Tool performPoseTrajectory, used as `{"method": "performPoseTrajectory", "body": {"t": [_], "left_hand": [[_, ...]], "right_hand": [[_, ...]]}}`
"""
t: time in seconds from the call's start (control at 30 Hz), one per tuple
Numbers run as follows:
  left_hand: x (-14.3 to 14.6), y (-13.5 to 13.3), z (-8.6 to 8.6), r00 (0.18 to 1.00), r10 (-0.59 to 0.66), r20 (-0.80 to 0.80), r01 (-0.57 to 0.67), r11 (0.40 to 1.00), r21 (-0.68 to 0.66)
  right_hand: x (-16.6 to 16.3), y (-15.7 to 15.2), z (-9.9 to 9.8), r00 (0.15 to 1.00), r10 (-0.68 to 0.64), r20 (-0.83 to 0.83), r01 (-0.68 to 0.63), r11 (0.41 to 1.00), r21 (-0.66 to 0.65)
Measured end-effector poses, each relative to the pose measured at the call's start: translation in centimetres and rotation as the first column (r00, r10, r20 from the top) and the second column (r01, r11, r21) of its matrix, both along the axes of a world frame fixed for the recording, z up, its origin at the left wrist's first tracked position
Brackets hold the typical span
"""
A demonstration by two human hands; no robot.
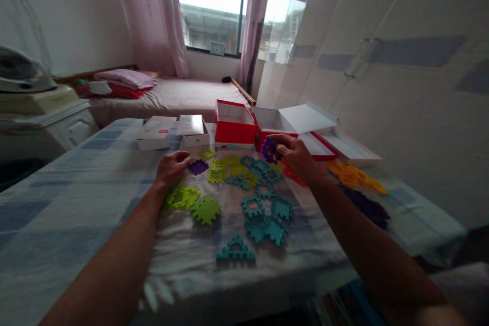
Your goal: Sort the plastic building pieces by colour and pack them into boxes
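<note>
Two bare forearms reach in from the near edge over a blue-and-white checked tablecloth (76, 198). At the far side of the table stands an open red box (234, 130), and everything else is placed from it.

The right hand (296, 155) is raised just to the right of the red box and a little nearer the camera. Its thumb and fingertips pinch a purple foam piece (268, 148) with a toothed edge, held clear of the cloth. The left hand (171, 168) lies palm down on the cloth, left of the red box and nearer the camera. Its fingers are loosely bent and nothing shows between them. Its fingertips are just beside a flat purple piece (198, 166) lying on the cloth.

Lime-green pieces (206, 210) lie under and beside the left wrist, on the near side of the red box. Teal pieces (263, 214) are scattered nearer still, and a teal triangle (236, 249) lies closest to the table's near edge. Orange pieces (353, 175) and dark purple pieces (367, 206) lie well to the right of the red box.

Two white boxes (156, 132) sit just left of the red box. A white lid (305, 117) stands open to its right. Beyond the red box are a bed (171, 94) and a window with pink curtains (153, 15).
</note>
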State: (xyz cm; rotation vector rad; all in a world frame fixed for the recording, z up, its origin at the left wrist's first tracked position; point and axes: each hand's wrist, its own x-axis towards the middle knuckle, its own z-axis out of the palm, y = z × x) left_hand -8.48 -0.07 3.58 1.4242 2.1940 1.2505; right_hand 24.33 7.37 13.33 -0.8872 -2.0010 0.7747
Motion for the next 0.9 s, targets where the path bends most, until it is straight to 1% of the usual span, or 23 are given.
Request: {"method": "performPoseTrajectory", "body": {"t": [0.07,0.1,0.13,0.2,0.23,0.27,0.3,0.33,0.4,0.5,0.63,0.73,0.83,0.9], "left_hand": [[0.1,-0.2,0.4,1.000,-0.027,0.007,0.027,0.999,-0.039],[0.1,-0.2,0.6,0.999,-0.034,0.013,0.034,0.998,-0.057],[0.2,-0.3,0.7,1.000,-0.025,0.011,0.025,0.996,-0.086],[0.2,-0.3,0.8,1.000,-0.007,-0.013,0.006,0.993,-0.121],[0.2,-0.3,0.8,1.000,0.003,-0.026,-0.006,0.991,-0.132],[0.1,-0.3,0.7,0.999,0.008,-0.038,-0.013,0.990,-0.138],[0.0,-0.2,0.6,0.999,0.009,-0.048,-0.016,0.990,-0.140],[-0.1,-0.2,0.5,0.998,0.010,-0.055,-0.017,0.990,-0.138],[-0.5,0.0,0.1,0.998,0.000,-0.070,-0.009,0.991,-0.134],[-0.9,0.1,-0.2,0.998,-0.018,-0.061,0.010,0.991,-0.130],[-0.8,0.0,0.0,1.000,-0.022,-0.018,0.019,0.989,-0.148],[-0.5,-0.2,0.3,0.999,-0.028,-0.022,0.024,0.988,-0.154],[-0.1,-0.4,0.6,0.999,-0.042,-0.027,0.037,0.988,-0.150],[0.1,-0.5,0.7,0.998,-0.054,-0.036,0.048,0.988,-0.150]], "right_hand": [[6.3,-0.8,-0.2,0.985,-0.173,0.022,0.172,0.985,0.017],[9.4,-1.3,-0.5,0.959,-0.278,0.051,0.276,0.960,0.041],[12.3,-1.7,-0.9,0.920,-0.381,0.095,0.376,0.924,0.067],[17.4,-2.5,-2.0,0.812,-0.553,0.185,0.547,0.833,0.088],[19.3,-2.8,-2.6,0.756,-0.613,0.231,0.608,0.788,0.098],[20.9,-3.2,-3.1,0.712,-0.647,0.272,0.645,0.756,0.111],[22.0,-3.5,-3.7,0.684,-0.660,0.310,0.659,0.742,0.124],[22.6,-3.9,-4.1,0.676,-0.654,0.340,0.652,0.745,0.137],[22.7,-4.7,-4.8,0.692,-0.612,0.384,0.605,0.781,0.155],[21.1,-5.7,-5.5,0.713,-0.552,0.432,0.527,0.829,0.187],[18.8,-6.2,-6.2,0.716,-0.517,0.469,0.423,0.856,0.297],[18.4,-6.0,-6.7,0.682,-0.543,0.490,0.370,0.834,0.410],[18.9,-5.8,-7.0,0.634,-0.608,0.478,0.361,0.779,0.512],[19.1,-5.9,-6.9,0.623,-0.639,0.451,0.371,0.749,0.550]]}}
